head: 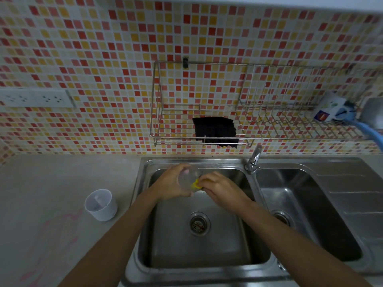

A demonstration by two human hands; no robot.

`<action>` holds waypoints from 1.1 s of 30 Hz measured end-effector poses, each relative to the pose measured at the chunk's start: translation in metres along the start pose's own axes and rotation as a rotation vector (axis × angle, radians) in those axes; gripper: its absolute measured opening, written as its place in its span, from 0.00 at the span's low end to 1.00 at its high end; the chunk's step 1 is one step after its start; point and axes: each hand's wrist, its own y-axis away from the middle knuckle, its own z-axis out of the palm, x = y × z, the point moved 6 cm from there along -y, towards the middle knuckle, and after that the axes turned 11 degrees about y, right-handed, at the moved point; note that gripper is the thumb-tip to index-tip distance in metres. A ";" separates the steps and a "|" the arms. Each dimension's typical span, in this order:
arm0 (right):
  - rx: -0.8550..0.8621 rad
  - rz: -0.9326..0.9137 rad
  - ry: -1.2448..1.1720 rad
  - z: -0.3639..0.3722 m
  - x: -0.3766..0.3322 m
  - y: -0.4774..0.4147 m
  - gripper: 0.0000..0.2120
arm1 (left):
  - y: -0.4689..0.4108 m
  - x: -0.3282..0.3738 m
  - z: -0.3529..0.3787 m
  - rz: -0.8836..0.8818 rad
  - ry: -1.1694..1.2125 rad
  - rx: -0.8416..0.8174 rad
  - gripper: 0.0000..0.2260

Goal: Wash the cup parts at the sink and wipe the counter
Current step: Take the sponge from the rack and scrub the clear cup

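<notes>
Hands (194, 184) scrub clear cup (187, 177) with yellow sponge (195, 184) over sink (145, 204).

Two bare forearms reach forward from the lower edge and converge at centre. The left hand (172, 182) curls its fingers in a closed grip, palm turned inward. The right hand (220, 187) meets it from the right, wrist bent, fingertips (202, 180) pinched together against the left hand's hold.

Both forearms are bare to the frame's edge, and the hands (199, 184) wear nothing.
</notes>
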 end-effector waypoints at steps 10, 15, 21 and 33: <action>0.031 0.185 -0.209 -0.010 -0.002 -0.005 0.12 | 0.002 0.008 -0.005 0.098 -0.054 0.198 0.38; -0.047 0.118 -0.101 -0.005 0.000 -0.008 0.12 | -0.001 0.007 -0.006 0.116 -0.161 0.133 0.38; 0.004 -0.025 0.198 -0.008 0.008 -0.015 0.16 | -0.004 0.009 0.002 0.092 -0.155 0.050 0.39; -0.068 0.048 0.025 0.000 0.012 -0.009 0.14 | -0.006 0.005 0.006 0.047 -0.168 -0.026 0.42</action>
